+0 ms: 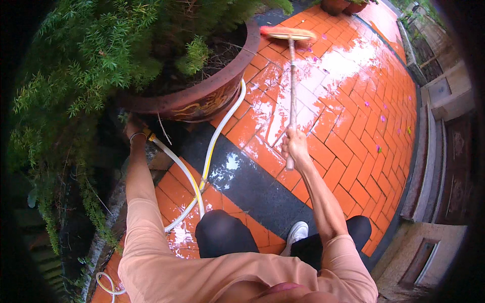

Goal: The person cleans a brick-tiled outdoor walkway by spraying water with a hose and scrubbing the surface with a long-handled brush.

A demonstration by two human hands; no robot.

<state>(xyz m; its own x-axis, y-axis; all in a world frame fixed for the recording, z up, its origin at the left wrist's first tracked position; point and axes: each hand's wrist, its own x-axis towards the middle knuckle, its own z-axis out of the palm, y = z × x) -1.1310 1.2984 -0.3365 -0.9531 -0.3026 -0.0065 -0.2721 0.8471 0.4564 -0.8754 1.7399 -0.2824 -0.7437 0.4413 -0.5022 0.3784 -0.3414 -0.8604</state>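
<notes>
My right hand [295, 146] is wrapped around the lower part of a long pole handle of a broom [292, 87]. The broom's wide head, with blurred red-orange bristles [307, 34], lies out on the wet tiles beside the pot. My left hand [132, 127] reaches into shadow under the rim of a large glazed plant pot [212, 100]. Right by that wrist is a yellow fitting [149, 135] on the end of a whitish garden hose [178, 163] with a yellow stripe. Its fingers are mostly hidden in the dark, so their grip does not show.
Feathery green foliage [98, 57] hangs over the left side. The hose crosses itself near my knee, and a loop [110, 289] lies lower left. Wet orange paving [341, 125] carries scattered petals. A dark stone band [242, 174] crosses it. Steps [420, 166] border the right.
</notes>
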